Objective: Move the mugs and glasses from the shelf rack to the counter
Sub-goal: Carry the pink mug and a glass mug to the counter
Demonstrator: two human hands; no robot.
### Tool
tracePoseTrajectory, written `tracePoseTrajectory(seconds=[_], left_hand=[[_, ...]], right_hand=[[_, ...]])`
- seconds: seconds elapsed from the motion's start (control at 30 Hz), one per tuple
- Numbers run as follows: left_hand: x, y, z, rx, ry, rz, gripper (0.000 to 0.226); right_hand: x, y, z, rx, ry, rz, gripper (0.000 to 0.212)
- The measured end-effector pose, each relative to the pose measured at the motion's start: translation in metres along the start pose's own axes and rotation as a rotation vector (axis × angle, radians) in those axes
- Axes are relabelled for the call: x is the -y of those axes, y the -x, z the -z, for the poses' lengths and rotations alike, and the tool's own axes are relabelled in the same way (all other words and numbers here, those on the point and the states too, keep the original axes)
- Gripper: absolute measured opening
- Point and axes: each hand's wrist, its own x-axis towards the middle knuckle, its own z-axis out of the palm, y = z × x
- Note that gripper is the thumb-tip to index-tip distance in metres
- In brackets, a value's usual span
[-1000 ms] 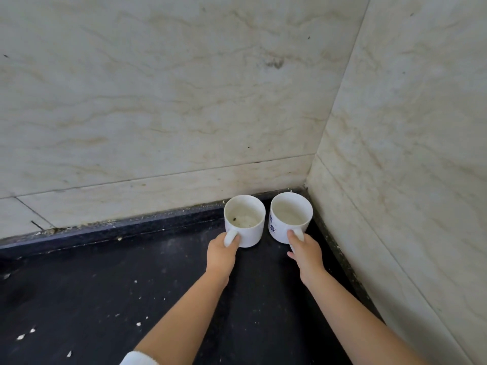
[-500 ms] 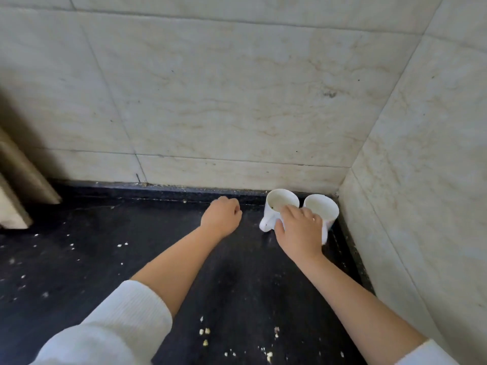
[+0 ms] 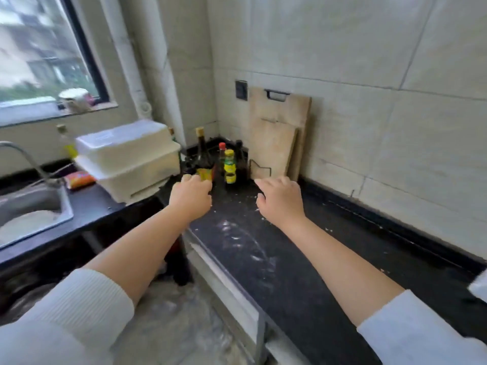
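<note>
My left grip [image 3: 190, 196], at centre frame, is loosely curled and holds nothing; my right grip [image 3: 281, 202], just right of centre, is half spread, fingers bent, also holding nothing. Both hover above the dark, crumb-flecked table [image 3: 284, 264]. Beyond the fingertips, in the corner, stand sauce bottles [image 3: 229, 166], a dark tall bottle [image 3: 202, 154] among them. Two wooden cutting boards [image 3: 276, 138] lean upright against the tiled wall, right of the bottles. A white lidded box [image 3: 126, 159] sits at left centre, with the sink [image 3: 34, 209] at the left edge. No mugs or glasses are identifiable; a blurred white object [image 3: 480, 285] touches the right edge.
</note>
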Motion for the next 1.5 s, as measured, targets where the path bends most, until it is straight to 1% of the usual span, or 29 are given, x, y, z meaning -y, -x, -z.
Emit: tracePoseTrajectory(seconds=[0.1, 0.23, 0.5, 0.73, 0.8, 0.93, 1.07, 1.23, 1.37, 1.5], left_hand=[[0.112, 0.073, 0.018, -0.004, -0.043, 0.152, 0.031], [0.236, 0.179, 0.037, 0.000, -0.100, 0.357, 0.034], [0.405, 0.362, 0.048, 0.035, -0.142, 0.754, 0.036], [0.529, 0.457, 0.053, 0.054, -0.149, 1.032, 0.033], [0.564, 0.471, 0.059, 0.053, -0.178, 1.104, 0.033], [0.662, 0.488, 0.081, 0.047, -0.247, 1.257, 0.033], [0.744, 0.493, 0.099, 0.002, -0.238, 1.348, 0.035], [0.840, 0.514, 0.095, -0.003, -0.212, 1.415, 0.039], [0.916, 0.537, 0.093, 0.007, -0.198, 1.423, 0.036], [1.000, 0.565, 0.102, -0.002, -0.191, 1.385, 0.034]], right_hand=[[0.120, -0.005, -0.015, 0.023, -0.082, 0.094, 0.042], [0.277, 0.001, -0.032, 0.055, -0.141, 0.249, 0.042], [0.529, 0.023, -0.068, 0.182, -0.285, 0.583, 0.041], [0.707, 0.026, -0.112, 0.318, -0.403, 0.824, 0.045], [0.747, 0.020, -0.123, 0.334, -0.434, 0.880, 0.044], [0.854, -0.016, -0.140, 0.342, -0.471, 1.012, 0.044], [0.943, -0.055, -0.154, 0.324, -0.496, 1.041, 0.042], [1.046, -0.075, -0.187, 0.387, -0.492, 1.081, 0.047], [1.119, -0.083, -0.209, 0.395, -0.491, 1.081, 0.046], [1.200, -0.093, -0.223, 0.364, -0.522, 1.023, 0.043]])
